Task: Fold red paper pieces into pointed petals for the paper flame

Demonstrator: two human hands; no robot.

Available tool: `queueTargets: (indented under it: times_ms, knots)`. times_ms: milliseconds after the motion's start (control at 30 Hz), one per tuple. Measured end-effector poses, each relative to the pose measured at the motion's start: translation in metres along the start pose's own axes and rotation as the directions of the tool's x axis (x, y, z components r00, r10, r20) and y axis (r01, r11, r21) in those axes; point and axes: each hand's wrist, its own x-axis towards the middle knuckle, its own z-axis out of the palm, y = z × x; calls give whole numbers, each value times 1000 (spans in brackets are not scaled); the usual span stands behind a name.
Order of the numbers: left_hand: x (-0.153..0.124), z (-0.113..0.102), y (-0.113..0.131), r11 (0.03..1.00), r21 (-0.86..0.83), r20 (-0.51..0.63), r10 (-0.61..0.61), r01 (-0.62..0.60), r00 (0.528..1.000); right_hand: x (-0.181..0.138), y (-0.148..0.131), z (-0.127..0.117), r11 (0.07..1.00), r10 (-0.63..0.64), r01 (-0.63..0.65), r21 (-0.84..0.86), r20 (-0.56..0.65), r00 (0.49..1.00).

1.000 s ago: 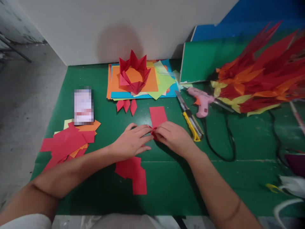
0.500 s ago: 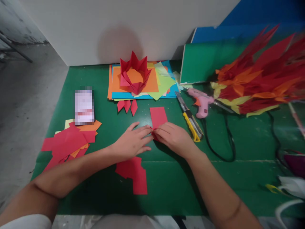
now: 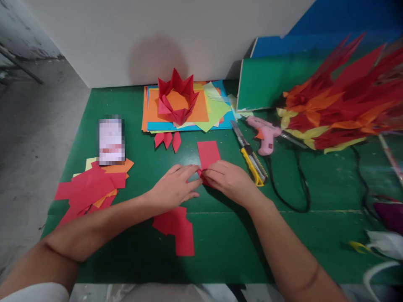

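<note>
My left hand (image 3: 178,184) and my right hand (image 3: 229,181) meet fingertip to fingertip over the green table. Between them they pinch a small piece of red paper (image 3: 201,171), mostly covered by the fingers. A flat red paper rectangle (image 3: 208,152) lies just beyond my right fingers. Below my left hand rest cut red sheets (image 3: 184,235). Several small folded red pieces (image 3: 176,141) sit farther back, near a red folded-paper ring (image 3: 176,115) with pointed tips.
Coloured paper sheets (image 3: 153,105) lie under the ring. To the right are a yellow utility knife (image 3: 248,161) with its blade out, a pink glue gun (image 3: 267,138) with a black cord, and red-orange paper flames (image 3: 343,105). A phone (image 3: 111,140) and paper scraps (image 3: 91,184) lie left.
The fingers of my left hand have drawn slightly closer together at the red paper. Otherwise both hands stay almost in place, and the view has shifted a little.
</note>
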Motion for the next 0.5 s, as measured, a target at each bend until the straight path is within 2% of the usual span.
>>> queueTargets:
  times_ms: [267,500]
  knots:
    - [-2,-3,0,998,48,-49,-42,44,998,0,1,0,1000,14,-14,13,29,999]
    - [-2,-6,-2,997,-4,-16,-72,72,997,0,0,-1,1000,22,-23,11,34,999]
